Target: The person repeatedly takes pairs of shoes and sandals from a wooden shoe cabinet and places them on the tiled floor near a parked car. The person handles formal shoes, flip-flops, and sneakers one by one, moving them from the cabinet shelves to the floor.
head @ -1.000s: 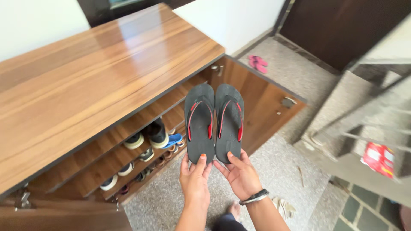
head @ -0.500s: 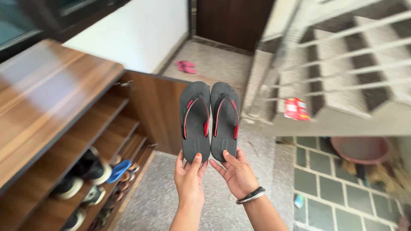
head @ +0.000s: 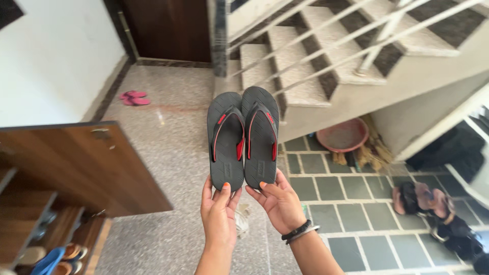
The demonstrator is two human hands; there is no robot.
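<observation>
Both hands pinch heel ends: left hand closed on left flip-flop, right hand on right flip-flop. Pair is held upright, side by side, over the granite floor. Best kept level, thumbs firm on soles.

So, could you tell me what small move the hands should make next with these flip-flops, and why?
Probably lower the pair toward the granite floor. The left hand and right hand each pinch only the heel end of a grey flip-flop with red straps, held upright, side by side in mid-air, so the grip looks light, and bare floor lies just below.
</observation>
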